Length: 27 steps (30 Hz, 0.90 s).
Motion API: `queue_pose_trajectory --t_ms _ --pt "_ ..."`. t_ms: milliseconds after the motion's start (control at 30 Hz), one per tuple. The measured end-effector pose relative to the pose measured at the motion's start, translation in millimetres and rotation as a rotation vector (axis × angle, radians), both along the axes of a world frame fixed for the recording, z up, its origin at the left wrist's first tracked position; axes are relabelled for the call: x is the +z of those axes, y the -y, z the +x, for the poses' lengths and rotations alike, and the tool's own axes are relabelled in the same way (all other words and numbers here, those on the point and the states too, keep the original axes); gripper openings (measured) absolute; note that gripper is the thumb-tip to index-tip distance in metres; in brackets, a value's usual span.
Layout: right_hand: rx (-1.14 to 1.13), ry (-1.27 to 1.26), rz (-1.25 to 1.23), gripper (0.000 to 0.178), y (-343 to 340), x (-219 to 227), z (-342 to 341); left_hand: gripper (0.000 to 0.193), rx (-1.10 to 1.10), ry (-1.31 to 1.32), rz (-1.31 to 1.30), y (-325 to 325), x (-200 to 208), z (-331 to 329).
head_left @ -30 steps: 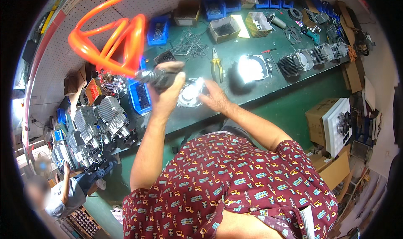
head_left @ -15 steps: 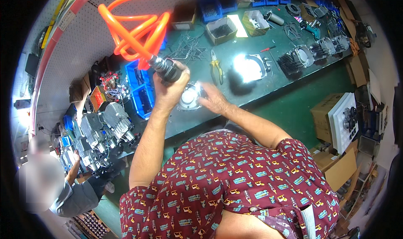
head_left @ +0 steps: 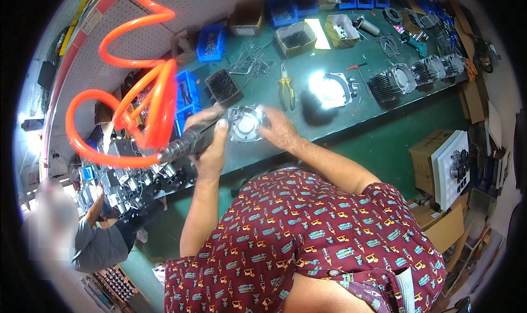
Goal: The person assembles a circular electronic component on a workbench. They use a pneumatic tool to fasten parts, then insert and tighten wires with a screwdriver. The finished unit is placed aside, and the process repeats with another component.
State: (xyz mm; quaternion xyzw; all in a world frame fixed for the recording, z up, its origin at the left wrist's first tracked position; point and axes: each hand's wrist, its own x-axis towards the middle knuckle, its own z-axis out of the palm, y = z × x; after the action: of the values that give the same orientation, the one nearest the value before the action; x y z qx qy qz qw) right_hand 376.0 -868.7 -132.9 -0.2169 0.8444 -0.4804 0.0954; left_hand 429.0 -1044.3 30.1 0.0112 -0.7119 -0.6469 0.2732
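Note:
My left hand [head_left: 208,148] is wrapped round a dark air screwdriver [head_left: 189,140]. The tool is tilted nearly flat, its hose end toward the lower left and its front toward a round silver metal housing [head_left: 245,124] on the bench. An orange coiled air hose [head_left: 148,104] runs from its back end. My right hand [head_left: 279,129] grips the right side of the housing, slightly blurred, with the fingertips partly hidden. Just beyond the left hand sits a small open box of dark screws [head_left: 223,87]. Whether the tool's tip touches the housing I cannot tell.
Yellow-handled pliers [head_left: 286,88] and a brightly lit second housing [head_left: 332,90] lie beyond my right hand. Finned housings [head_left: 392,81] line the bench's right end. Blue bins [head_left: 211,43] stand at the back. Another person [head_left: 101,247] works at the lower left beside stacked motors.
My left hand has swung the screwdriver from steep to nearly flat, its hose end dropping to the lower left. The hose has shifted left, uncovering the screw box. My right hand stays on the housing.

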Motion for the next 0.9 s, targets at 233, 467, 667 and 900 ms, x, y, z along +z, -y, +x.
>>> queue_pose_trajectory --t_ms 233,467,667,900 --pt "0.029 0.004 0.009 0.067 -0.5 7.7 -2.6 0.026 0.142 0.088 0.108 4.4 -12.9 50.0" --pt "0.032 0.036 -0.008 0.066 -1.5 8.1 -4.0 0.026 0.156 0.091 0.027 4.0 -23.7 54.5" --pt "0.038 0.031 -0.010 0.066 -0.7 4.2 -4.7 0.027 0.076 0.227 -0.037 -4.6 -4.9 46.0" --pt "0.032 0.039 0.027 0.067 -0.9 5.0 -2.7 0.028 -0.115 0.193 0.056 -1.7 -9.7 25.4"
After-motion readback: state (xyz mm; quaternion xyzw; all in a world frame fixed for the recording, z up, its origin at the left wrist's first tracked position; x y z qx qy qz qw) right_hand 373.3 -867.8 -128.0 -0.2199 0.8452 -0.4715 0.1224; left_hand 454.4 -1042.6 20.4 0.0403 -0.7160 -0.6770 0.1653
